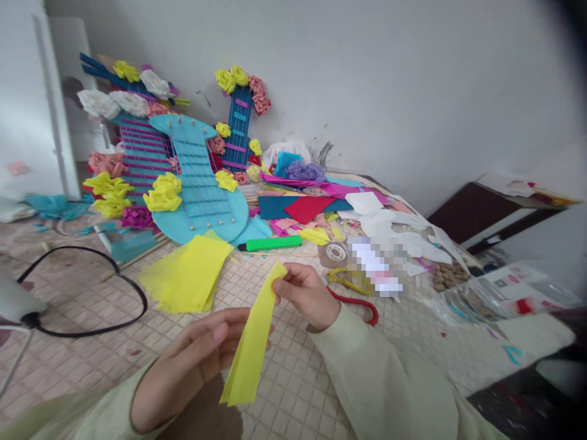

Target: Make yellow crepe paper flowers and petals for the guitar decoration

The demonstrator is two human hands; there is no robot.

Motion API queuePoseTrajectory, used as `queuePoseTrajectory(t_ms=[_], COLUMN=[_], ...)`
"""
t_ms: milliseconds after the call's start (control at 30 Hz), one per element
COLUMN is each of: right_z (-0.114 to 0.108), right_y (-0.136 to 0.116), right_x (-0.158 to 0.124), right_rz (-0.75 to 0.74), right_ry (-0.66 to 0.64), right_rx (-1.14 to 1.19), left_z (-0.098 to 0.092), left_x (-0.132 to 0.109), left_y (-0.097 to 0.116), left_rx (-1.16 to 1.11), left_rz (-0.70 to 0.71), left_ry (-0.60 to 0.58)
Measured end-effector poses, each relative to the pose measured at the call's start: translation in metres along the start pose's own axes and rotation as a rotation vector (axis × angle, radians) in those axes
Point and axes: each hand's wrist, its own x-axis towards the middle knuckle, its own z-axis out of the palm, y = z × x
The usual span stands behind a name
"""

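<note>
A folded strip of yellow crepe paper [254, 342] slants down over the table, its layers fanned apart at the lower end. My right hand [308, 294] pinches its top end between thumb and fingers. Behind the strip's left side, my left hand [197, 351] has its fingers stretched out and its thumb apart; the fingertips are partly hidden by the paper. Beyond my left hand lies a stack of yellow crepe sheets [186, 275]. A green marker [273, 243] is just past the strip. Scissors with red and yellow handles [351, 281] lie beside my right wrist, partly covered.
Blue cardboard guitar shapes [202, 183] with paper flowers lean at the back left. A black cable [142, 299] loops at left. Paper scraps [308, 209], purple yarn [304, 172] and a tape roll [334, 252] fill the back. Plastic packaging [499, 290] lies at right.
</note>
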Motion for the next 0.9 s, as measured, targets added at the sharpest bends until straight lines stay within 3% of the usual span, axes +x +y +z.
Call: queuePoseTrajectory(t_ms=[133,367,600,733,900], right_z=[-0.002,-0.003,-0.002,-0.002,-0.003], right_y=[0.003,0.002,0.001,0.0,0.001], right_x=[0.0,0.0,0.0,-0.001,-0.001], right_rz=[-0.008,-0.018,-0.015,-0.016,-0.01], right_ry=[-0.006,0.012,0.028,0.024,0.01], right_rx=[0.023,0.036,0.017,0.013,0.022], left_z=[-0.004,0.014,0.015,0.017,0.015], left_x=[0.005,0.001,-0.001,-0.001,-0.007], left_y=[-0.002,0.01,0.018,0.02,0.012], left_rx=[0.044,0.192,0.57,0.615,0.707], left_rz=[0.074,0.219,0.296,0.248,0.354], left_ry=[-0.003,0.1,0.279,0.4,0.358])
